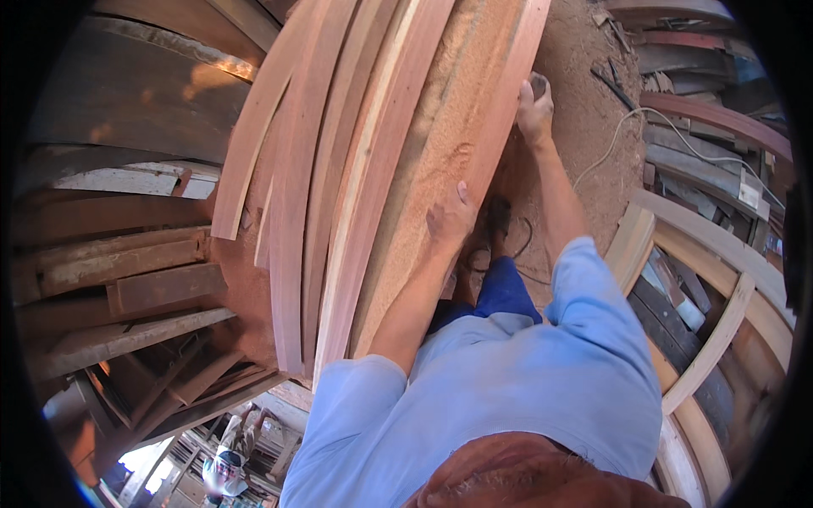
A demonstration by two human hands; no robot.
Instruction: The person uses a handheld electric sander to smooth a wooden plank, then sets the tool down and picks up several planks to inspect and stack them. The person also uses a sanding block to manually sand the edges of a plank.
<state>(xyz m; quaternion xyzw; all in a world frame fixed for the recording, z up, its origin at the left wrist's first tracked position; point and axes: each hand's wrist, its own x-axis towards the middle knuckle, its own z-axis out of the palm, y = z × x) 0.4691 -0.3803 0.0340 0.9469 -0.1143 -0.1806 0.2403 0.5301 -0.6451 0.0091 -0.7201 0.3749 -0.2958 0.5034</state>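
Observation:
A long reddish wooden plank (501, 118) stretches away from me along the right side of the workbench. My left hand (450, 218) is closed at its near end, thumb on top and the other fingers partly hidden. Farther out, my right hand (535, 114) is curled closed against the plank's right edge. Something dark shows at its fingers, too small to name. Sawdust (440, 144) covers the surface left of the plank. Beyond that lie several long, slightly curved planks (339, 169) side by side.
Stacked timber (127, 271) fills the left side. A wooden frame (711, 339) leans at the right, near more boards (703, 169). A pale cable (622, 127) crosses the sawdust-strewn floor (593, 93). Another person (224, 470) is at the lower left.

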